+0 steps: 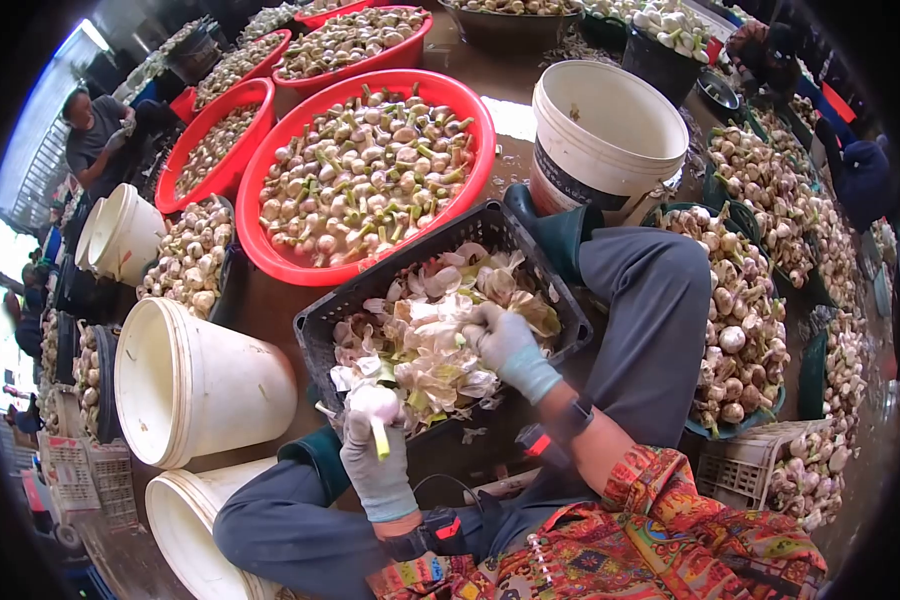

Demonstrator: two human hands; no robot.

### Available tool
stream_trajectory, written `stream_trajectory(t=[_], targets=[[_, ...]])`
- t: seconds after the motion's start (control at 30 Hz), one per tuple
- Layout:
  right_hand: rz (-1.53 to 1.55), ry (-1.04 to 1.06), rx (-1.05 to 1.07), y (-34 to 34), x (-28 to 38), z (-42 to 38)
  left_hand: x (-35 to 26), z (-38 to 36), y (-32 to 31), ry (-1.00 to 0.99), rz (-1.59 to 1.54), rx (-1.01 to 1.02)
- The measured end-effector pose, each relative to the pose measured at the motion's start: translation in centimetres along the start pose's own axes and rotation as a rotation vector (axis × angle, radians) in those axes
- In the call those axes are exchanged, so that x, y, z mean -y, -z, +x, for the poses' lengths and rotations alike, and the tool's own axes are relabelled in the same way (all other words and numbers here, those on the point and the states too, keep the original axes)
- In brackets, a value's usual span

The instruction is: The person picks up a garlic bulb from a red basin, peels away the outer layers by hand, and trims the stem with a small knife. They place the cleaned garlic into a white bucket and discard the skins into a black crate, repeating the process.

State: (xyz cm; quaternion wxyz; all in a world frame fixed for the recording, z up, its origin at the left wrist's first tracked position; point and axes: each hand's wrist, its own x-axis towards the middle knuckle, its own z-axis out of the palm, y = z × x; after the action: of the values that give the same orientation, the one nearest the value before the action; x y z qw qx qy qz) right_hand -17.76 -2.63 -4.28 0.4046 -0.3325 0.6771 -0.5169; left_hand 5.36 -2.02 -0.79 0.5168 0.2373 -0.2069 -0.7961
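In a pale work glove, my left hand (375, 472) grips a garlic bulb (375, 402) with white-purple skin and a green stem stub that points down toward me. This hand is near the front left corner of a black plastic crate (315, 322). Loose garlic skins (435, 320) are heaped in the crate. Above the right side of that heap is my right hand (508, 348), also gloved, its fingers closed together. Whatever lies between those fingertips blends with the pale skins behind, so I cannot make it out.
Beyond the crate stands a red tub (260, 215) of garlic bulbs in water. A white bucket (610, 110) is at the back right, and another bucket (220, 375) lies tipped at left. Garlic piles (735, 330) line the right side. A person (105, 140) sits at far left.
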Motion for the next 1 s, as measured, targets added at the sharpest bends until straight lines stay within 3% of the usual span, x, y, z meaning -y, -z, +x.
stream_trajectory(t=[0.07, 0.1, 0.13, 0.2, 0.27, 0.37, 0.6, 0.67, 0.73, 0.77, 0.87, 0.93, 1.0], targets=[[-0.806, 0.454, -0.107, -1.3, 0.5, -0.6, 0.8, 0.9, -0.7, -0.06, -0.088, -0.084], [-0.773, 0.33, -0.063, -1.5, 3.4, -2.1, 1.2, 0.9, -0.2, -0.054, -0.076, -0.102], [-0.773, 0.328, -0.068, -1.6, 3.9, -2.5, 1.4, 1.0, -0.6, -0.051, -0.075, -0.098], [-0.449, 0.428, 0.199, -1.8, 4.2, -3.2, 1.8, 1.1, -1.6, -0.016, -0.05, -0.206], [-0.09, 0.196, 0.393, -2.2, 5.1, -4.1, 2.5, 1.6, -2.0, -0.005, -0.043, -0.227], [-0.155, 0.188, 0.31, -3.0, 4.1, -3.8, 3.7, 2.2, -2.4, -0.149, 0.292, -0.187], [-0.312, 0.093, 0.211, -3.8, 3.1, -3.2, 4.5, 2.7, -2.4, -0.142, 0.479, -0.21], [-0.066, -0.075, 0.225, -3.9, 2.3, -2.4, 4.5, 2.7, -1.6, -0.118, 0.516, -0.204], [-0.002, -0.049, 0.226, -3.5, 1.8, -2.1, 4.1, 3.0, -2.0, 0.03, 0.445, -0.238], [-0.013, -0.042, 0.211, -3.3, 1.6, -2.2, 4.0, 2.9, -2.4, 0.06, 0.491, -0.362], [-0.159, 0.038, 0.201, -2.8, 3.3, -2.6, 2.3, 2.8, -4.2, 0.159, 0.612, -0.379], [-0.522, 0.471, 0.122, -3.5, 3.0, -3.1, 2.9, 2.6, -2.7, 0.141, 0.742, -0.385], [-0.512, 0.535, 0.078, -3.7, 2.7, -2.6, 2.6, 2.4, -1.9, 0.187, 0.832, -0.467]])
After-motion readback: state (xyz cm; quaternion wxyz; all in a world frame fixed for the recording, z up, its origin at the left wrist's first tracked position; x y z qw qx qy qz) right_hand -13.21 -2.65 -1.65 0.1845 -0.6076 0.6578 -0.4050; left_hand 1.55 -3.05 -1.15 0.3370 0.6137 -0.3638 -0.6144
